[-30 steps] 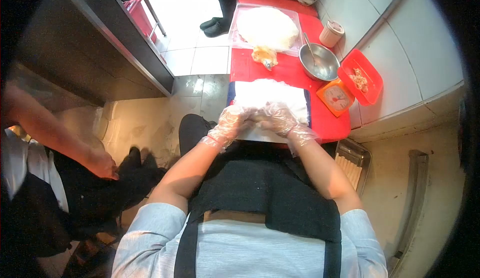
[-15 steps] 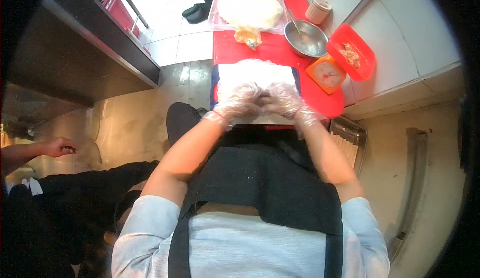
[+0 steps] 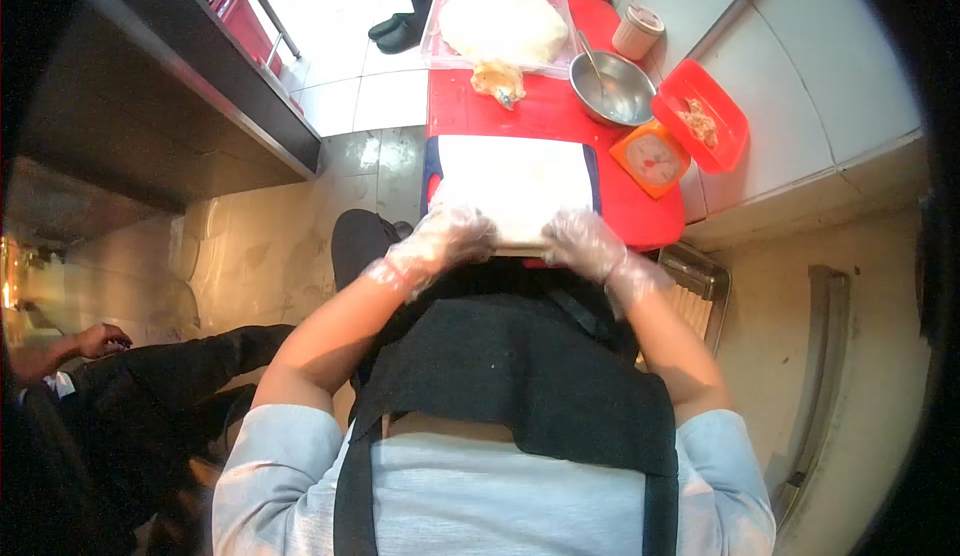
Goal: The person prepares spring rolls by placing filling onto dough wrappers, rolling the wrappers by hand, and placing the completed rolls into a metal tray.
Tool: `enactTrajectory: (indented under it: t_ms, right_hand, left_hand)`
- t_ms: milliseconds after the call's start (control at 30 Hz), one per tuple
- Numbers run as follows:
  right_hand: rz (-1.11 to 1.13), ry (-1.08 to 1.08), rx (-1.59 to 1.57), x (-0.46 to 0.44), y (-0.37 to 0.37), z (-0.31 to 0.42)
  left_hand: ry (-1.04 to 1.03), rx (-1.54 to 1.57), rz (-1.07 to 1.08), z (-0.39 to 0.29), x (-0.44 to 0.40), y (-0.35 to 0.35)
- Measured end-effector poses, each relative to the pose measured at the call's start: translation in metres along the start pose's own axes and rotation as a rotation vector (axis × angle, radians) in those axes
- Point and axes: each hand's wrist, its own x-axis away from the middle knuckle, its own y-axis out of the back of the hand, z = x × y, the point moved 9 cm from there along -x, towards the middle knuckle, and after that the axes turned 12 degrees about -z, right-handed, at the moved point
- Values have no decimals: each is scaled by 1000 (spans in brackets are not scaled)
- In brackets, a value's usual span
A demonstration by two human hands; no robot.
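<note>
The white board (image 3: pixel 515 176), edged in dark blue at its sides, is laid at the near end of the red desk (image 3: pixel 455 106). Over its near edge the left hand (image 3: pixel 452 236) and right hand (image 3: pixel 582 244) are held, gloved and curled (whether anything is gripped cannot be told). Farther off, an orange scale (image 3: pixel 630 154), its dial markings too small to be read, and a steel bowl (image 3: pixel 627 96) are placed near the white-tiled wall (image 3: pixel 850 56); pale floor tiles (image 3: pixel 325 104) are seen leftward.
</note>
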Motion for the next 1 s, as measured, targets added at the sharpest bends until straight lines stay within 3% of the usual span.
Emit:
enactTrajectory:
  t_ms: [33,67,133,167,267,300,400,433,567,667,700,800,833,933,1000]
  right_hand:
    - [-225,13,-72,12,14,12]
    - [-447,26,-145,25,27,17]
    - [-497,7,-189,37,15,8]
    - [-521,-3,-209,43,11,3]
    - [-490,10,-27,38,3,-9]
    - [-413,-24,221,36,-2,-11]
    - [-769,74,150,27,37,34]
    - [-708,92,97,18,41,53]
    - [-600,32,42,2,13,35]
    - [-467,13,35,-8,4,23]
    - [-395,-52,7,-10,-14,6]
    - [-667,43,101,0,13,29]
    - [-668,59,37,2,17,35]
    - [-620,-25,66,-4,12,26]
    - [-522,-71,-34,-14,-3,0]
  left_hand:
    - [-166,232,-587,3,33,23]
    - [-127,251,-605,10,40,14]
    - [-49,292,-643,18,51,4]
    - [-29,450,-530,20,52,7]
    - [42,108,-616,27,46,3]
    - [129,353,-682,47,49,-6]
    - [133,123,-715,34,50,21]
    - [173,198,-672,39,50,18]
    - [245,-59,-565,53,43,23]
    - [-247,150,-901,-1,49,45]
    - [-290,62,-902,-12,43,35]
    - [-182,229,-806,-1,33,28]
    - [-103,204,-735,7,24,19]
    - [-74,258,-788,9,15,14]
    - [-142,87,-856,-8,16,16]
